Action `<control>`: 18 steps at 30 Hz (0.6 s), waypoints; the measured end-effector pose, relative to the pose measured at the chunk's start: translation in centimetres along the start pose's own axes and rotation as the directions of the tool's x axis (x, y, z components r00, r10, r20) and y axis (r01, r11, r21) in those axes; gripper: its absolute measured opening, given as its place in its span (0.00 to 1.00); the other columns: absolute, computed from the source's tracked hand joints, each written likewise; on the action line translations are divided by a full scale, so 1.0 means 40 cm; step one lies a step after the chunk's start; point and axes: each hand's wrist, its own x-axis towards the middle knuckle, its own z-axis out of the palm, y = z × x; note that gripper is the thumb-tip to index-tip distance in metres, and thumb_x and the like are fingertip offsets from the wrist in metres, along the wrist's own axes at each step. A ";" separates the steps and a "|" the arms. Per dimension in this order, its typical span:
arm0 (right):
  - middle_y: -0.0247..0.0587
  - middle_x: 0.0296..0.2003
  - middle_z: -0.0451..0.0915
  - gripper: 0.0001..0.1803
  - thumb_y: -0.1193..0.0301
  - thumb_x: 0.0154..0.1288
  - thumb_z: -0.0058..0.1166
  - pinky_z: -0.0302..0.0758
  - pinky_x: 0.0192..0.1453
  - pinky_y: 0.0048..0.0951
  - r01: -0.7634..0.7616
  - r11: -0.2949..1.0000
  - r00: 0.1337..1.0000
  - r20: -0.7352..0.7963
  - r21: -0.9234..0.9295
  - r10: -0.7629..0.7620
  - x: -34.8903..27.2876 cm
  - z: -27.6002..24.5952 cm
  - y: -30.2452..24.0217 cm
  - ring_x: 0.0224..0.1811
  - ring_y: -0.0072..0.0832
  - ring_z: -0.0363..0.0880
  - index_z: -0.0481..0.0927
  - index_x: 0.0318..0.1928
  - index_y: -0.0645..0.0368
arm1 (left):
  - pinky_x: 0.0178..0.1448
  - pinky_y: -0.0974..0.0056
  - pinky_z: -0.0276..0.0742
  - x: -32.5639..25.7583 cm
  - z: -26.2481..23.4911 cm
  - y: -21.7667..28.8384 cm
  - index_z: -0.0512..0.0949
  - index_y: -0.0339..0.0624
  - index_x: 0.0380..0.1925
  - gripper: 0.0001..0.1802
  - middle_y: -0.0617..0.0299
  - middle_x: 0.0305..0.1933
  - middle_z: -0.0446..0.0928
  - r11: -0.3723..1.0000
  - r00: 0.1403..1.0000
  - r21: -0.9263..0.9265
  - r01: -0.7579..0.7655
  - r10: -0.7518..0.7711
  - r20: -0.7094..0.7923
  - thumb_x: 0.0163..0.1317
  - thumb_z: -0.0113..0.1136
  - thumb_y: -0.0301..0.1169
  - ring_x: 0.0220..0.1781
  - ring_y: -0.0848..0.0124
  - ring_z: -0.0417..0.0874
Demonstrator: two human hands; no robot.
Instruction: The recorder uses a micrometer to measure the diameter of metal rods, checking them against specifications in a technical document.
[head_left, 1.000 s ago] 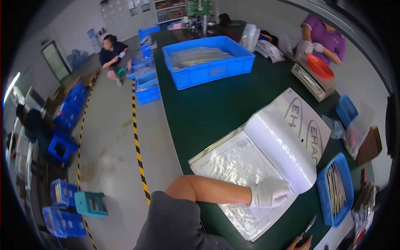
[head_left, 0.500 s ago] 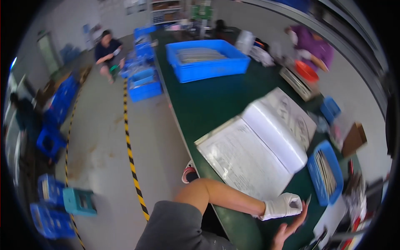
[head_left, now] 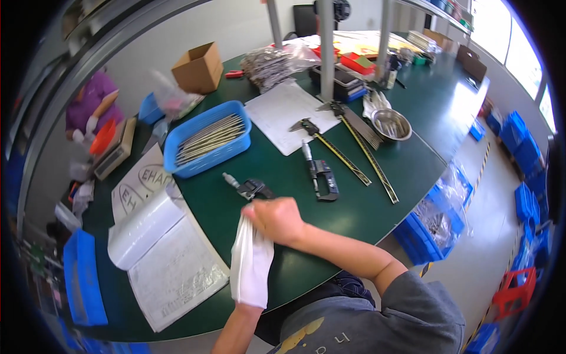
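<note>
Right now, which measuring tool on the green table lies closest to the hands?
The small micrometer, just beyond the right hand; the calipers lie farther off, toward the paper sheet.

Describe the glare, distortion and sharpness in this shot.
Head view: strong fisheye, the green table edge bows and black corners vignette the frame; window light washes out the table's far right; centre is sharp, right hand pulling the white glove shows crisp; the person at the left rim looks soft.

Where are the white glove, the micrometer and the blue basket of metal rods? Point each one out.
white glove (head_left: 252, 265), head view, on the middle of its loose cloth.
micrometer (head_left: 250, 189), head view, on its dark frame.
blue basket (head_left: 207, 162), head view, on its near wall.
</note>
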 end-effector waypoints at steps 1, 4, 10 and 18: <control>0.42 0.11 0.69 0.18 0.59 0.57 0.50 0.67 0.16 0.35 -0.115 0.993 0.988 -0.106 0.006 0.115 0.015 -0.016 0.034 0.13 0.40 0.71 0.69 0.15 0.55 | 0.66 0.59 0.50 -0.043 0.004 -0.006 0.57 0.32 0.56 0.24 0.51 0.57 0.62 0.962 0.999 -0.273 0.025 -0.030 -0.014 0.61 0.38 0.31 0.61 0.61 0.61; 0.44 0.15 0.73 0.17 0.57 0.59 0.47 0.69 0.22 0.36 -0.316 0.938 0.939 0.092 -0.140 0.330 0.048 -0.069 0.102 0.19 0.42 0.74 0.72 0.22 0.58 | 0.56 0.63 0.65 -0.083 -0.030 0.012 0.69 0.31 0.45 0.18 0.55 0.51 0.67 0.997 0.997 0.018 0.077 -0.077 -0.029 0.52 0.44 0.23 0.56 0.66 0.66; 0.46 0.35 0.75 0.18 0.58 0.53 0.49 0.70 0.42 0.38 -0.342 0.915 0.925 0.093 -0.215 0.368 0.062 -0.092 0.251 0.40 0.40 0.74 0.74 0.35 0.60 | 0.51 0.68 0.65 0.026 -0.033 0.051 0.72 0.34 0.35 0.12 0.56 0.44 0.70 0.926 0.993 0.360 -0.113 0.121 0.000 0.50 0.45 0.19 0.48 0.70 0.70; 0.43 0.38 0.72 0.15 0.64 0.48 0.50 0.66 0.47 0.38 -0.422 0.713 0.841 0.051 -0.560 0.538 0.116 -0.185 0.505 0.46 0.38 0.68 0.74 0.37 0.57 | 0.50 0.64 0.66 0.283 0.066 -0.012 0.73 0.36 0.34 0.11 0.55 0.40 0.71 0.637 0.889 0.631 -0.442 0.217 0.403 0.47 0.52 0.24 0.46 0.61 0.72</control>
